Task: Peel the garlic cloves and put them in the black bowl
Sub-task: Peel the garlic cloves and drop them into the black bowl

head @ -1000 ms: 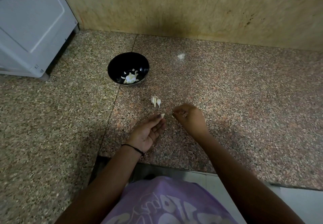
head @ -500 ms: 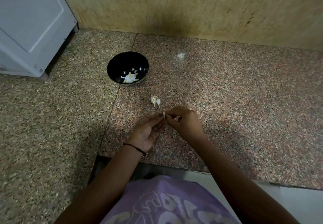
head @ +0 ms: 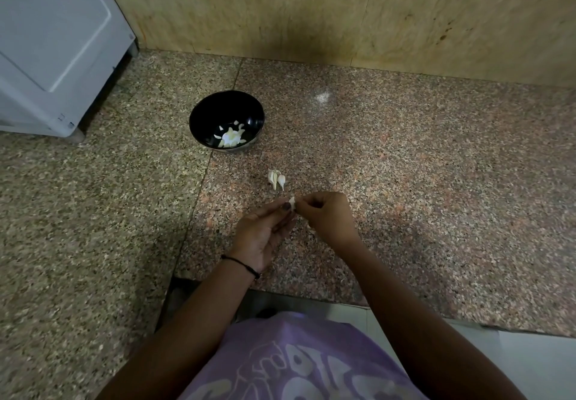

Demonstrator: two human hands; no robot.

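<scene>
A small white garlic clove (head: 292, 202) sits between the fingertips of both hands above the granite counter. My left hand (head: 263, 233) pinches it from the left, palm turned up. My right hand (head: 325, 217) pinches it from the right with curled fingers. A small cluster of unpeeled garlic cloves (head: 276, 178) lies on the counter just beyond the hands. The black bowl (head: 227, 109) stands farther back to the left and holds several pale garlic pieces (head: 231, 137).
A white appliance (head: 53, 41) stands at the back left on the speckled granite counter (head: 436, 181). A beige stone wall (head: 343, 10) closes the back. The counter's front edge runs just below my wrists, with my purple shirt (head: 296, 365) beneath.
My right hand has come left to meet my left hand and now pinches the clove that the left fingertips held. Both hands have stayed in the same spot since.
</scene>
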